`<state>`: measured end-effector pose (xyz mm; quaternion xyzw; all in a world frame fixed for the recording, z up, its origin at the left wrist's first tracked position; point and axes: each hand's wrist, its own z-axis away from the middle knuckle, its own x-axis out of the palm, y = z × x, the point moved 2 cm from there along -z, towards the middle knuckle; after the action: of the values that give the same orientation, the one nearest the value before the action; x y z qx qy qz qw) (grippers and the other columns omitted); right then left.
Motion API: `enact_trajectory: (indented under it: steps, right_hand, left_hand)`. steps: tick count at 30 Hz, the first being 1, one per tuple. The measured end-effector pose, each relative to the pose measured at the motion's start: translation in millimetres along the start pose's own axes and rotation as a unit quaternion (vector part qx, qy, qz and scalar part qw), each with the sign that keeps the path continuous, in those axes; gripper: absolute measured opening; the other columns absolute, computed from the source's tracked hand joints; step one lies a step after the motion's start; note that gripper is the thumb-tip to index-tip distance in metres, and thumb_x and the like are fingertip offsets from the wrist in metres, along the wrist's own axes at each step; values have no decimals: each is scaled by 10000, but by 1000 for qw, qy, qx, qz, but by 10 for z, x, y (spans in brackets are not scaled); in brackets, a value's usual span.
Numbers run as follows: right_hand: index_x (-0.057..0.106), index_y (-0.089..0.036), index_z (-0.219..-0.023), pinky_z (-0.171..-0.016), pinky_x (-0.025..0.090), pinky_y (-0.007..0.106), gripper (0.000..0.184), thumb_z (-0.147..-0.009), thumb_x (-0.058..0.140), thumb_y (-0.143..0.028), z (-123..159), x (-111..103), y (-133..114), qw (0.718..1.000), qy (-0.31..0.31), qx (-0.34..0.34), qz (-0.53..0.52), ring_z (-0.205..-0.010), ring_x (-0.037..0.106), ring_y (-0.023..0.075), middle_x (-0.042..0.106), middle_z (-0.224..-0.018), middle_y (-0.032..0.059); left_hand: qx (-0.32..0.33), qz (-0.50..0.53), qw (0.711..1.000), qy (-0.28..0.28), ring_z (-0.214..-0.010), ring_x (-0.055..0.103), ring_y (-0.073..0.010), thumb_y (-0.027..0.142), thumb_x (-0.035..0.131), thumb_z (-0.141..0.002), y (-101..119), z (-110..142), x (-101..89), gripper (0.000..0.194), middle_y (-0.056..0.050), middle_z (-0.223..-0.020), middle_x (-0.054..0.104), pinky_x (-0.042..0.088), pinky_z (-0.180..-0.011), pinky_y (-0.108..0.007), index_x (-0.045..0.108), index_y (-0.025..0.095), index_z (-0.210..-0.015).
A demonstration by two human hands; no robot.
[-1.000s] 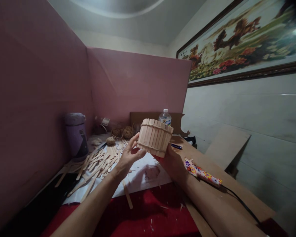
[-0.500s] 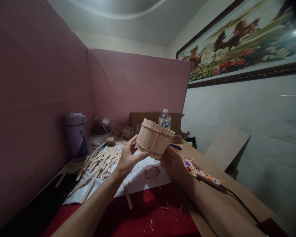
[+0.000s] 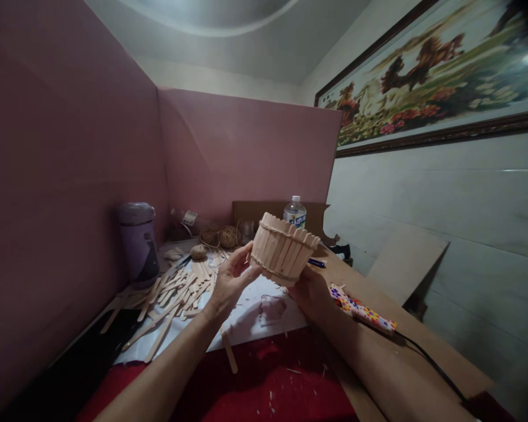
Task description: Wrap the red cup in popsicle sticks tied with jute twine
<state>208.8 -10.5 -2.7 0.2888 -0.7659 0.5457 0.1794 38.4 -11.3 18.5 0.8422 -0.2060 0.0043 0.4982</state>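
Observation:
A round basket made of upright popsicle sticks, with twine bands near its top and bottom, is held tilted above the table. My left hand grips its left side, thumb low on the front and fingers around the edge. Under its lower right side is my right hand, fingers partly hidden behind and beneath it. The inside of the basket does not show. Many loose popsicle sticks lie in a pile left of my hands, and one single stick lies nearer me.
Balls of twine and a plastic bottle stand behind. A purple flask is at left. At right lie a pen and a flower-patterned glue gun with a black cord. A red cloth covers the front.
Both hands have shifted the basket slightly to the right, and its tilt has changed a little. Both hands still hold it.

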Motion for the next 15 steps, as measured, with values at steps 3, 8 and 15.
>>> enact_trajectory:
  steps: [3, 8, 15]
  right_hand:
    - [751, -198, -978, -1037, 432, 522, 283, -783, 574, -303, 3, -21, -9, 1000, 13, 9, -11, -1154, 611, 307, 746, -1086, 51]
    - [747, -201, -1005, -1056, 417, 507, 308, -763, 565, -257, 21, -4, -40, 1000, 22, 9, -17, -1174, 599, 301, 721, -1156, 46]
    - [732, -184, -1054, -1030, 445, 490, 354, -751, 553, -216, 31, 34, -22, 1000, 8, 9, -15, -1129, 628, 295, 728, -1139, 63]
  left_hand:
    - [5, 9, 1000, 2, -1245, 519, -289, 323, 847, -617, -17, 2, 16, 716, -106, -1310, 589, 383, -1064, -435, 544, 224, -1259]
    - [21, -10, 1000, 19, -1211, 531, -299, 287, 889, -531, -50, -15, 10, 748, -107, -1264, 595, 369, -1069, -452, 559, 207, -1198]
    - [22, -39, 999, 28, -1178, 535, -326, 346, 888, -520, -17, -25, 10, 729, -134, -1204, 610, 414, -1015, -480, 578, 169, -1156]
